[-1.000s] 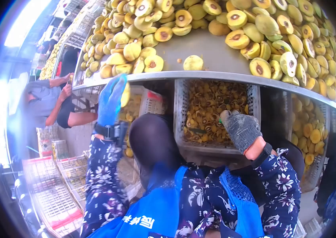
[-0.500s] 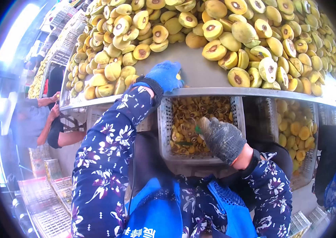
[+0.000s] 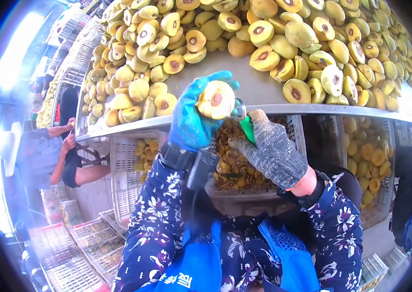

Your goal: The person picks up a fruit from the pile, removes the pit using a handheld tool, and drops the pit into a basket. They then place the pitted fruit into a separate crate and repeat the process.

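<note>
My left hand, in a blue glove, grips a yellow peach half with its cut face and brown pit area turned up. In my grey-gloved right hand is a pitting tool with a green handle and a curved metal end. That metal end sits right at the peach half's right side. Both hands are above the near edge of a metal table. Below them stands a plastic crate of peach scraps and pits, partly hidden by my hands.
Piles of peach halves cover much of the table. A crate of peach halves stands to the right, and a white crate to the left. Another person works at far left. Stacked crates fill the lower left.
My left hand has come back from the tabletop toward me, now raised with a peach half in it. My right hand has moved up, bringing the tool to the fruit.
</note>
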The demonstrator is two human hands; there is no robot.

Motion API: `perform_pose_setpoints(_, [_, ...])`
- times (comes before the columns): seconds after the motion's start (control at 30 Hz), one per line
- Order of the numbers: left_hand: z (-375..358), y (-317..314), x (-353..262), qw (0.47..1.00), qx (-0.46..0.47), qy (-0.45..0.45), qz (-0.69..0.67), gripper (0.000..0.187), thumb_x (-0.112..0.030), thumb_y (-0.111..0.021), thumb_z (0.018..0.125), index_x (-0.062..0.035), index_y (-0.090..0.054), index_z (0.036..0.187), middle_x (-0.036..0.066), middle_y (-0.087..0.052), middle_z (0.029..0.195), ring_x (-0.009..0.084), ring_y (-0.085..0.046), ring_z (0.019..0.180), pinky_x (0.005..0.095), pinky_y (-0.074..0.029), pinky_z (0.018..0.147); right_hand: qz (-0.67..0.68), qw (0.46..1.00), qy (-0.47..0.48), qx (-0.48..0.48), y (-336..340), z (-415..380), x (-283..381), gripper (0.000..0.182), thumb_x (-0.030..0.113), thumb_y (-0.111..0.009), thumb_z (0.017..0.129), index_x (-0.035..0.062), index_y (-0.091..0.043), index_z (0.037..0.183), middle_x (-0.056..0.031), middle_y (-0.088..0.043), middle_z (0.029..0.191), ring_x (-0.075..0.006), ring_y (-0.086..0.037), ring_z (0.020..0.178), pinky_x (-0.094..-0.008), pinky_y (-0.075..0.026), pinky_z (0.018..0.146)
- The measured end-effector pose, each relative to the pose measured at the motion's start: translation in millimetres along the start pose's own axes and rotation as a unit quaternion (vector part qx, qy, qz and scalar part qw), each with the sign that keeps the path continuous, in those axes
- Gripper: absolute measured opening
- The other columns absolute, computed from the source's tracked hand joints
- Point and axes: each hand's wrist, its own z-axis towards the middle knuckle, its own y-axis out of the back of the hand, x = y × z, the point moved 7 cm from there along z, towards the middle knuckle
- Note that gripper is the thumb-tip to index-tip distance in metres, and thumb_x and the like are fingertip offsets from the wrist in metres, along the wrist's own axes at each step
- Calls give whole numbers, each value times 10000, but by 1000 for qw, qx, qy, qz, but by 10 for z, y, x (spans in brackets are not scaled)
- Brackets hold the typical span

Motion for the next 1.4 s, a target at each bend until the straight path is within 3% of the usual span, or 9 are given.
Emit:
perform_pose_setpoints(0.13, [-78, -79, 29, 985, -89, -85, 124, 463, -363, -376, 996, 33, -560, 1150, 122, -632, 1021, 179, -626, 851, 292, -520, 773, 13, 1000, 20, -4, -58, 57, -5, 430, 172, -712, 793, 22, -483, 1124, -212, -627, 855, -417, -617, 817, -463, -492, 662])
perform_pose_setpoints(0.37, [-130, -55, 37, 956, -55, -138, 253, 380, -290, -386, 1006, 29, -567, 1106, 119, -628, 1004, 176, -622, 873, 293, -518, 776, 24, 999, 11, 29, -217, 58, -46, 431, 123, -689, 793, 2, -471, 1145, -225, -632, 894, -421, -613, 865, -473, -497, 691])
perform_pose_setpoints(0.43, [-133, -90, -8, 913, -55, -229, 334, 351, -258, -391, 1007, 36, -563, 1094, 116, -621, 1007, 190, -627, 873, 297, -521, 780, 29, 999, 19, 18, -230, 36, -52, 367, 140, -660, 812, 3, -481, 1102, -233, -621, 902, -418, -608, 869, -481, -488, 697])
perform_pose_setpoints(0.67, [-163, -79, 64, 963, -96, -167, 187, 457, -366, -353, 1005, 29, -578, 1043, 150, -634, 937, 244, -635, 853, 384, -525, 810, 65, 997, -3, 48, -363, 14, -113, 420, 146, -695, 801, 14, -481, 1138, -204, -639, 894, -406, -628, 865, -447, -510, 697])
perform_pose_setpoints(0.87, [-117, -26, 82, 967, -43, -97, 230, 434, -338, -370, 1002, 42, -578, 1006, 161, -639, 889, 247, -638, 799, 350, -526, 766, 64, 992, -57, 97, -352, -111, -86, 469, 159, -704, 794, -2, -461, 1162, -200, -633, 872, -406, -628, 823, -440, -496, 670])
perform_pose_setpoints(1.1, [-136, 48, 90, 893, 47, -72, 441, 336, -187, -477, 959, -18, -562, 1236, 154, -655, 1006, 250, -635, 882, 354, -499, 834, 80, 984, -64, 146, -331, -179, -92, 532, 132, -675, 804, -14, -414, 1244, -192, -622, 815, -371, -645, 712, -419, -507, 617])
perform_pose_setpoints(1.2, [-113, -56, 161, 952, 87, -30, 291, 317, -211, -495, 955, 17, -604, 1146, 149, -658, 969, 246, -636, 863, 362, -506, 809, 263, 907, -207, 253, -392, -244, -120, 599, 115, -659, 824, 3, -344, 1321, -83, -593, 733, -176, -610, 492, -293, -508, 486])
perform_pose_setpoints(1.37, [-190, -147, 272, 966, 28, 90, 239, 416, -331, -485, 966, 47, -652, 916, 127, -652, 880, 211, -631, 786, 335, -515, 734, 373, 872, -159, 273, -393, -290, -76, 390, 123, -673, 830, -9, -482, 1143, -63, -579, 715, -150, -588, 496, -277, -492, 450])
perform_pose_setpoints(1.4, [-195, -136, 298, 967, 26, 92, 237, 416, -331, -485, 966, 47, -652, 916, 127, -652, 880, 211, -631, 786, 335, -515, 734, 443, 808, -226, 316, -390, -322, -22, 322, 125, -683, 822, -3, -513, 1063, -60, -576, 704, -138, -582, 507, -264, -487, 457])
